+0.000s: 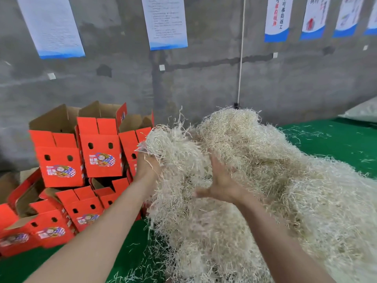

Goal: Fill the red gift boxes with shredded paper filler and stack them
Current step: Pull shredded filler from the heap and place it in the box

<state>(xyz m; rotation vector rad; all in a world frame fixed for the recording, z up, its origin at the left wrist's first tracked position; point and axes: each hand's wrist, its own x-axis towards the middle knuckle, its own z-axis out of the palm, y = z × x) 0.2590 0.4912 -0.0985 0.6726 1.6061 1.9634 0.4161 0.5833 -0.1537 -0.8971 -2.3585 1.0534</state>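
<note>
Shredded paper clump: clutched in left hand, just right of red boxes, the nearer hand. Right hand splayed, empty, farther right against pile.

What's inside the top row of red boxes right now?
The top red boxes stand open; only brown inner flaps show, no shredded paper above their rims. Their bottoms are hidden behind the front walls.

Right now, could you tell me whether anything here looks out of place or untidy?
Yes. The red gift boxes lie in a tumbled heap, several tipped at angles rather than stacked squarely, flaps open. Loose strands from the shredded paper filler are scattered over the green surface.
</note>
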